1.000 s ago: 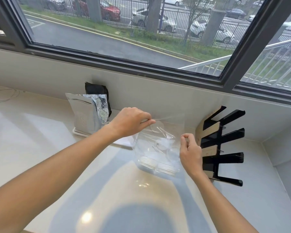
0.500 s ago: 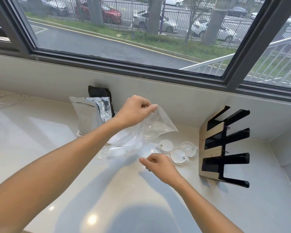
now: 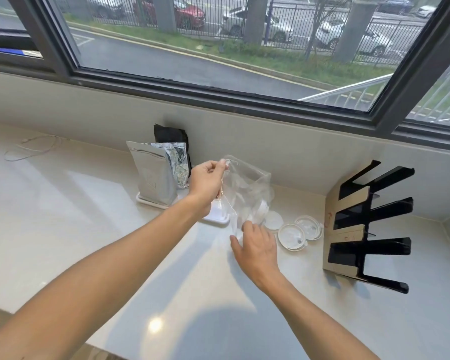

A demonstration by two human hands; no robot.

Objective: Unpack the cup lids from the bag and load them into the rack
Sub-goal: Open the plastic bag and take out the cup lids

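A clear plastic bag hangs above the white counter, pinched at its top edge by my left hand. Several clear cup lids remain inside it near the bottom. My right hand sits at the bag's lower end, fingers against the plastic; whether it grips the bag or a lid I cannot tell. Three clear lids lie loose on the counter to the right: one close to the bag, one in front, one nearest the rack. The black rack with horizontal slots stands at the right, with no lids visible in it.
Silver foil pouches and a black pouch stand on a white tray against the back wall, left of the bag. A thin wire lies at the far left. The side wall closes in right of the rack.
The bag was tipped and three lids landed on the counter beside the rack. My left hand then lifted the bag more upright, and my right hand moved from the counter up to its lower end.
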